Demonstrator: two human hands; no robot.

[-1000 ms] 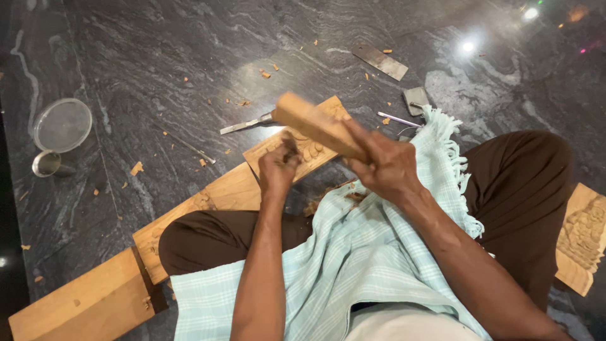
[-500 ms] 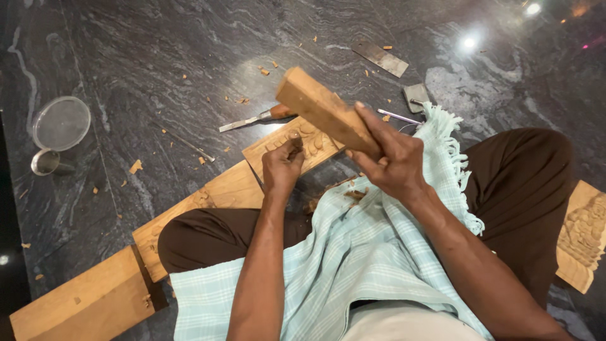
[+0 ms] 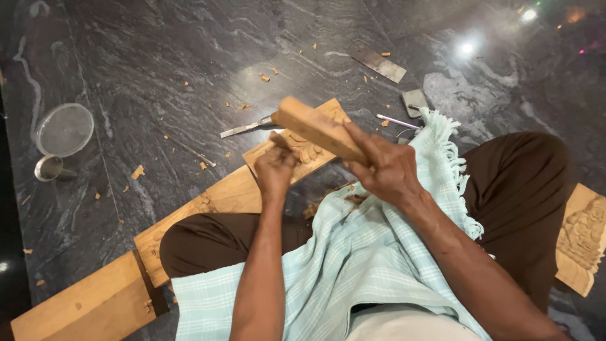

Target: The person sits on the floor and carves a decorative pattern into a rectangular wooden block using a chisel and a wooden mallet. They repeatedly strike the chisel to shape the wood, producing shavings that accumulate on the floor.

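Right hand (image 3: 386, 169): middle of the frame, fingers wrapped tight around the lower end of a wooden mallet block (image 3: 315, 128).
Mallet block: a plain rectangular billet; its long axis runs from the hand at centre-right up to the upper left, the free end pointing to the upper left, above the left hand.
Left hand (image 3: 275, 169): just left of centre, fingers bunched together around a small tool – only its dark top shows, its blade hidden behind the hand.
Carved plank (image 3: 235, 189): a long pale board lying on the floor, its long axis running from the lower left corner up to the centre; the carved end (image 3: 310, 151) sits under both hands, the middle passes beneath the person's leg.
Chisel (image 3: 247, 128): flat on the floor just left of the mallet's free end, its blade pointing left.
Cloth (image 3: 353, 252): light blue checked, fringed – spread over the lap.
Second carved piece (image 3: 581, 243): at the right edge, beside the knee.
Strainer (image 3: 63, 129) and metal cup (image 3: 49, 167): left edge, close together.
Floor (image 3: 158, 57): dark veined stone, scattered with wood chips.
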